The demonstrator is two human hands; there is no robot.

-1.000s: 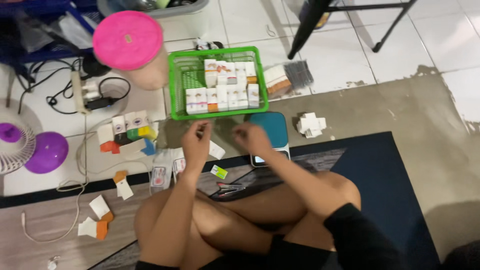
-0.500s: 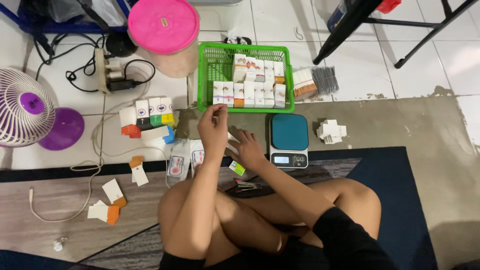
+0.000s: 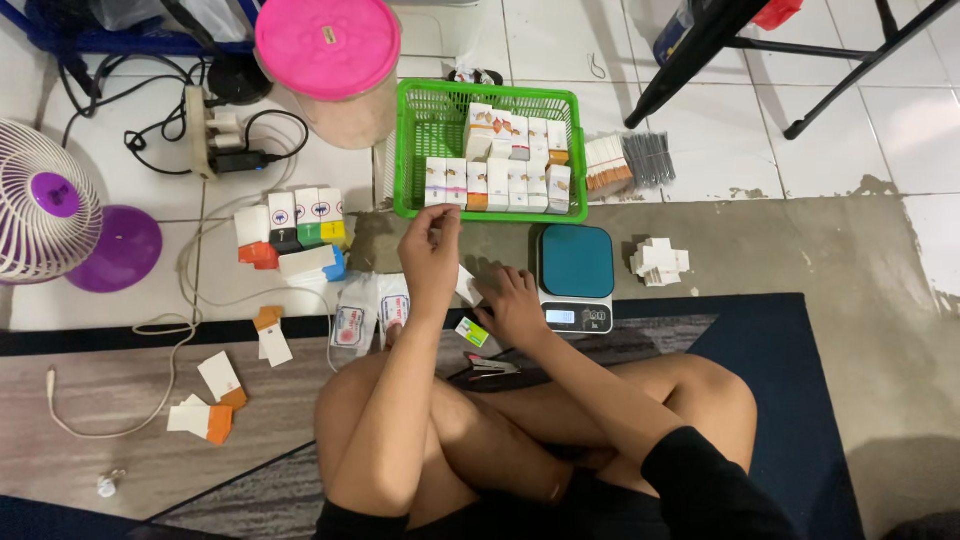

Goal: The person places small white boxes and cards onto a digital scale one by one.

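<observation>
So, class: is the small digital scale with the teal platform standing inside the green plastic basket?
No: the small digital scale stands on the floor just in front of the green plastic basket, which holds only small boxes.

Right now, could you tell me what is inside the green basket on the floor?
The green basket holds small white and orange boxes standing in rows towards its right side; the left part shows bare mesh. Whatever lies beneath the boxes is hidden.

I see white glossy floor tiles point(image 3: 600, 60) | grey bare concrete patch point(image 3: 800, 250) | dark blue woven rug point(image 3: 790, 400) | black metal stand legs point(image 3: 800, 50).
</observation>
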